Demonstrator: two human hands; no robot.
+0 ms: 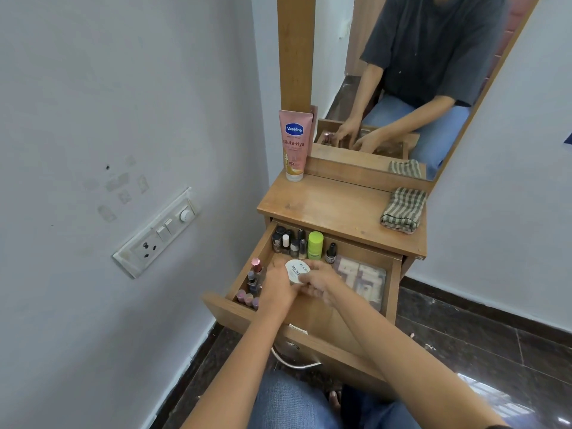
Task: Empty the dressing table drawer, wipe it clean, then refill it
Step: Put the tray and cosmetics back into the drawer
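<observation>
While you are working through the head view, both hands are meeting inside the open drawer over a white round jar. Your left hand is curling against the jar's left side. Your right hand is wrapping its fingers round the lower right edge. Between them the jar is being gripped, labelled lid facing up, near the middle of the drawer. Judging by how much is standing around it, the emptying stage is only beginning.

Be lifting the jar straight up before moving it sideways. Nail polish bottles are standing just beside your left hand. A back row of small bottles and a green-capped bottle are standing near your fingertips, so a sideways drag is likely to knock them over. A clear packet is lying to the right.

Be setting the jar on the tabletop, between the lotion tube and the folded cloth, leaving the cloth uncovered for wiping. The mirror is showing the same two hands low in the drawer and is adding no finer finger detail.
</observation>
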